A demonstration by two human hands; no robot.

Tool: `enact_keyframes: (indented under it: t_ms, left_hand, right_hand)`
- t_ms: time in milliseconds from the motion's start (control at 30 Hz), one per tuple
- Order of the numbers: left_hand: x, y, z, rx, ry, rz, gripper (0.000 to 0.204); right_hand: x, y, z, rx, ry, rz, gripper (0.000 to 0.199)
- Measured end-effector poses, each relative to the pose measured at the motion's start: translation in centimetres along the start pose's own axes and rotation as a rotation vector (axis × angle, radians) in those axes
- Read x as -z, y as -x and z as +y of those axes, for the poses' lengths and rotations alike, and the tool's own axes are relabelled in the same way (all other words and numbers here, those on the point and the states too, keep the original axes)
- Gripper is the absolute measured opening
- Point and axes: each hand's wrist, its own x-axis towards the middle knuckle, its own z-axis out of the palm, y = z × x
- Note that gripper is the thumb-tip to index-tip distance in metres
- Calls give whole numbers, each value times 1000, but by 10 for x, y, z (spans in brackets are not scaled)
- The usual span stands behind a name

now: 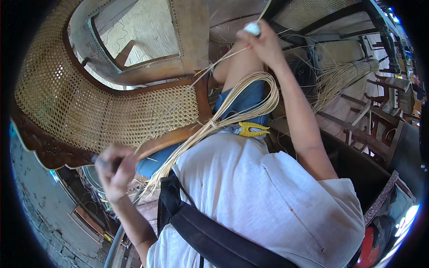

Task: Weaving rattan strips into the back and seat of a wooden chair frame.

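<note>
My right hand (266, 44) is raised at the top, closed on a thin cane strand (220, 64) stretched tight from the woven seat. Something white, like a wrap (252, 29), covers one of its fingers. My left hand (117, 172) is by the near wooden edge of the cane-woven chair (152, 117), fingers curled but smeared by motion; whether they grip a strand cannot be made out. Across my lap lies a tied bundle of cane strands (213, 123), looped at one end. Yellow-handled pruning shears (251, 129) rest beside it on my blue shorts.
A bare wooden chair frame (194, 40) with holes along its opening stands beyond the woven seat. To the right, a large bundle of loose cane (342, 80) lies near dark furniture parts (384, 38). A brick wall (42, 219) is at lower left.
</note>
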Motion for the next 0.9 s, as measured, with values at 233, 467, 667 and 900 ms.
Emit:
enact_keyframes:
  t_ms: [233,467,667,900]
  left_hand:
    - [57,8,-13,284,-1059,-10,27]
    - [-88,-75,1,43,-157,-9,33]
    - [-94,-81,-6,-168,-373,129,12]
    - [-56,-48,27,-188,-400,61,11]
  right_hand:
    - [0,1,-31,166,337,69,39]
    - [-83,59,-130,-108,-814,-320,32]
    - [-86,51,-106,109,-392,-207,28]
    - [-58,1,-84,173,-452,69,36]
